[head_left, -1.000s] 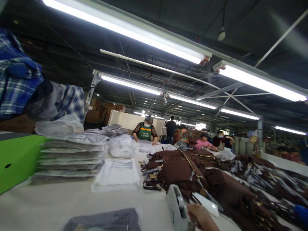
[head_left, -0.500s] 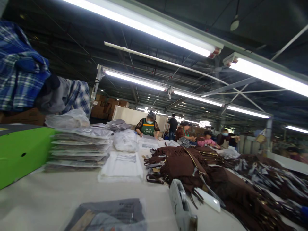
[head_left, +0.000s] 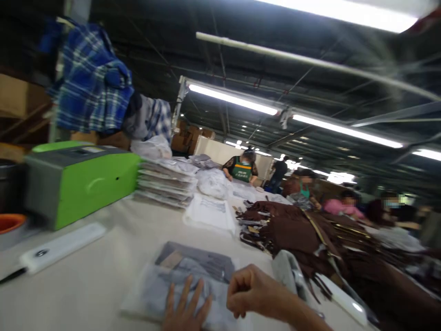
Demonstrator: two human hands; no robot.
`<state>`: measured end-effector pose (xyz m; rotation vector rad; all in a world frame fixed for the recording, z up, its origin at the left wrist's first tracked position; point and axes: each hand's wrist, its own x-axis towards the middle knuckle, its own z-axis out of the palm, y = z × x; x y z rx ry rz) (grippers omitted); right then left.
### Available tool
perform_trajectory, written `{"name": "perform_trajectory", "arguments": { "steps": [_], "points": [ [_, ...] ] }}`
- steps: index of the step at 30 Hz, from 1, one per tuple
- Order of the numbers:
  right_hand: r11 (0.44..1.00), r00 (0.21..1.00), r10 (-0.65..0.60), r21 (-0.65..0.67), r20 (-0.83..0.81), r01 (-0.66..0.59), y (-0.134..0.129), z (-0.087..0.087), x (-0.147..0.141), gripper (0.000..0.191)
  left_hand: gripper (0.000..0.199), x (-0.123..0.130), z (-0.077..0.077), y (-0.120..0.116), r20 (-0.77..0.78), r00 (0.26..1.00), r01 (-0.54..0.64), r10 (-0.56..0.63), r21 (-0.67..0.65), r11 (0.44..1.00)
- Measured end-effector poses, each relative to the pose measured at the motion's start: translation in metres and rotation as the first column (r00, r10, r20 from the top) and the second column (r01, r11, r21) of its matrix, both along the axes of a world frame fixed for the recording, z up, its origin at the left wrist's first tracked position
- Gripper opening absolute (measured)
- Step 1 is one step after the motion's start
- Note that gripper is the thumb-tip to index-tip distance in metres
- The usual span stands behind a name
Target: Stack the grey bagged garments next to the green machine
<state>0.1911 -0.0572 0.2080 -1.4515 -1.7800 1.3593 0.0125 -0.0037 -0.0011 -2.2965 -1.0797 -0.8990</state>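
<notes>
A clear plastic bag (head_left: pixel 210 299) with folded grey fabric inside lies on the table in front of me. A tan tag (head_left: pixel 172 259) shows through near its far left corner. My left hand (head_left: pixel 188 305) rests flat on the bag with its fingers spread. Over the bag's right edge, my right hand (head_left: pixel 253 294) is closed, fingers curled; whatever it may hold is hidden. Just to its right stands a grey tape dispenser (head_left: pixel 287 271), partly covered by my right forearm.
A green and grey machine (head_left: pixel 96 184) stands at left, with a white handheld device (head_left: pixel 64 246) before it. Behind are stacked bagged goods (head_left: pixel 167 184) and white plastic bags (head_left: pixel 210 214). Brown bags (head_left: pixel 285 225) with straps heap at right. Several co-workers sit or stand beyond.
The view has swung left and downward, bringing the whole green machine and white device into sight. Both my hands now show at the bagged fabric; before, only fingertips appeared at the bottom edge.
</notes>
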Motion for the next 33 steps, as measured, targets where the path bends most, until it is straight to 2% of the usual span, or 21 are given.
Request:
{"name": "perform_trajectory", "arguments": {
  "steps": [2, 5, 8, 10, 13, 15, 18, 19, 20, 22, 24, 26, 28, 29, 33],
  "points": [
    [0.978, 0.978, 0.202, -0.064, 0.051, -0.199, 0.025, 0.009, -0.040, 0.019, 0.046, 0.000, -0.008, 0.004, -0.034, 0.996, 0.086, -0.083, 0.086, 0.993],
    [0.906, 0.886, 0.423, -0.118, 0.190, -0.407, 0.067, 0.004, -0.086, 0.026, 0.033, 0.006, -0.022, 0.012, 0.098, 0.995, -0.004, -0.017, 0.215, 0.977],
    [0.809, 0.717, 0.566, -0.106, 0.407, -0.579, 0.109, -0.011, -0.122, 0.027, 0.026, 0.013, -0.027, 0.015, 0.182, 0.983, -0.080, 0.018, 0.339, 0.937],
    [0.738, 0.526, 0.557, -0.093, 0.643, -0.669, 0.133, -0.019, -0.142, 0.024, 0.025, 0.014, -0.021, 0.015, 0.214, 0.977, -0.072, -0.012, 0.380, 0.922],
    [0.688, 0.244, 0.383, -0.099, 0.891, -0.719, 0.157, -0.027, -0.168, 0.023, 0.025, 0.014, -0.010, 0.014, 0.305, 0.950, -0.063, -0.069, 0.404, 0.913],
    [0.674, 0.167, 0.322, -0.102, 0.932, -0.732, 0.165, -0.034, -0.180, 0.024, 0.025, 0.015, -0.005, 0.014, 0.360, 0.929, -0.077, -0.086, 0.414, 0.907],
    [0.631, 0.125, 0.302, -0.100, 0.945, -0.770, 0.173, -0.046, -0.187, 0.026, 0.025, 0.016, -0.004, 0.014, 0.374, 0.923, -0.077, -0.088, 0.403, 0.912],
    [0.613, 0.128, 0.277, -0.073, 0.952, -0.786, 0.176, -0.050, -0.185, 0.029, 0.025, 0.016, -0.005, 0.014, 0.369, 0.925, -0.070, -0.089, 0.397, 0.915],
    [0.602, 0.166, 0.240, -0.012, 0.957, -0.798, 0.179, -0.053, -0.180, 0.036, 0.026, 0.015, -0.006, 0.013, 0.356, 0.930, -0.060, -0.090, 0.389, 0.920],
    [0.606, 0.317, 0.142, 0.170, 0.938, -0.777, 0.186, -0.055, -0.166, 0.060, 0.027, 0.013, -0.008, 0.011, 0.308, 0.948, -0.038, -0.080, 0.359, 0.933],
    [0.642, 0.473, 0.038, 0.341, 0.880, -0.687, 0.190, -0.054, -0.147, 0.082, 0.027, 0.011, -0.010, 0.010, 0.265, 0.962, -0.026, -0.064, 0.325, 0.945],
    [0.696, 0.551, -0.064, 0.433, 0.832, -0.573, 0.188, -0.056, -0.130, 0.094, 0.028, 0.010, -0.012, 0.010, 0.228, 0.972, -0.019, -0.051, 0.293, 0.956],
    [0.727, 0.608, -0.127, 0.491, 0.783, -0.480, 0.177, -0.065, -0.120, 0.094, 0.030, 0.008, -0.014, 0.011, 0.208, 0.977, -0.015, -0.042, 0.265, 0.964],
    [0.743, 0.651, -0.121, 0.503, 0.749, -0.441, 0.171, -0.073, -0.118, 0.091, 0.032, 0.007, -0.014, 0.011, 0.199, 0.979, -0.012, -0.040, 0.253, 0.967],
    [0.821, 0.789, -0.012, 0.456, 0.615, -0.343, 0.150, -0.106, -0.127, 0.075, 0.056, -0.003, -0.010, 0.010, 0.095, 0.991, 0.074, -0.094, 0.193, 0.978]
  ]
}}
